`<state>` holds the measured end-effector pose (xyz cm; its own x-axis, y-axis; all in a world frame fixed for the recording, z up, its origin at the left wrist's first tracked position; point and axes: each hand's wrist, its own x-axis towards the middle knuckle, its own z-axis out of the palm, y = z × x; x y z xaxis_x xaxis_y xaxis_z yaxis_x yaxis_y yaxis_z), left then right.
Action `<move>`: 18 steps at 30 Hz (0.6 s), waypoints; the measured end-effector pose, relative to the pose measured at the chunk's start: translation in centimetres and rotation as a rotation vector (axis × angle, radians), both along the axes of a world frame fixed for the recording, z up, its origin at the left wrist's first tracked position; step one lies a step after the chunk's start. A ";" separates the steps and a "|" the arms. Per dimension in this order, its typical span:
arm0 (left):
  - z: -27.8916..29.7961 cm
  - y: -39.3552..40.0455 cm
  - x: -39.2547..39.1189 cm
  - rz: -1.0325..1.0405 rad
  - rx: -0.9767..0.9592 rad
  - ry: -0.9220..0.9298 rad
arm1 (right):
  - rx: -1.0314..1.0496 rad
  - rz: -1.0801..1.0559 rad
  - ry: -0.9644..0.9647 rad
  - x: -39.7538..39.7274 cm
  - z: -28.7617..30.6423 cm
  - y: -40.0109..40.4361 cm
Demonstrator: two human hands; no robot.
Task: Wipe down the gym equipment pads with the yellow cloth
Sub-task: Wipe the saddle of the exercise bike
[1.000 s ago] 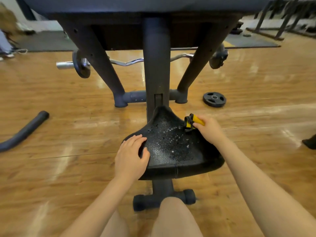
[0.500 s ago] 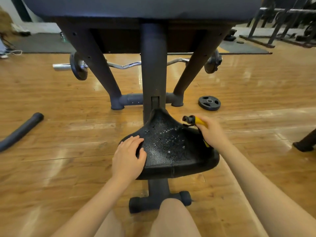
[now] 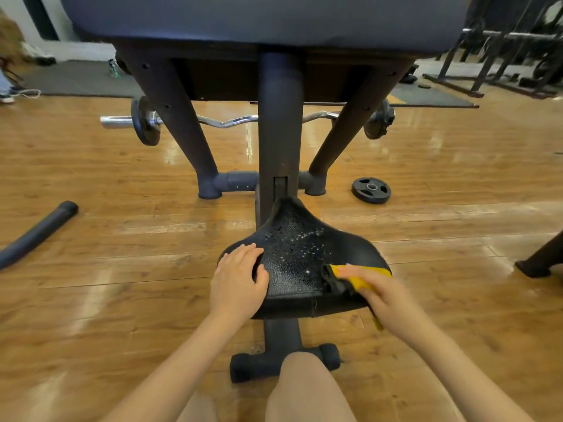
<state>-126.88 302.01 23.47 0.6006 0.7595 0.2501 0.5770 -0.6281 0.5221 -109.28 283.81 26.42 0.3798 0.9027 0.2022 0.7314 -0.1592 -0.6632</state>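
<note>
Yellow cloth is clasped under the right hand and pressed on the lower right part of the black seat pad, at the lower centre of the frame. Its left edge is steadied by the left hand, laid flat with relaxed fingers. Droplets are seen across the pad's middle and upper nose, so the wipe is judged barely begun. Untouched, as far as shown, is the large upper pad along the top of the frame.
</note>
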 end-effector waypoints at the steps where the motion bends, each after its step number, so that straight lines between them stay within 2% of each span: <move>1: 0.0 0.0 0.0 -0.003 0.001 0.001 | 0.012 -0.048 0.036 0.8 1.0 1.2; 5: 0.0 0.1 0.1 0.001 0.009 -0.002 | 0.008 -0.256 0.054 5.8 3.6 8.6; 7: -0.1 0.1 0.1 0.007 0.007 -0.011 | -0.163 -0.208 0.094 7.6 2.6 11.1; 10: 0.0 0.2 0.0 0.004 0.001 -0.024 | -0.393 -0.143 0.039 8.3 0.7 11.8; 15: -0.2 0.2 -0.1 -0.003 -0.002 -0.021 | -0.326 -0.193 -0.068 6.0 0.4 7.0; 18: -0.2 0.1 0.1 0.005 0.017 -0.024 | -0.188 -0.027 -0.134 1.5 0.0 1.5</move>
<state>-126.81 302.12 23.28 0.5902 0.7580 0.2777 0.5676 -0.6342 0.5250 -107.80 285.26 26.45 0.3855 0.9191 0.0815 0.8049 -0.2918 -0.5168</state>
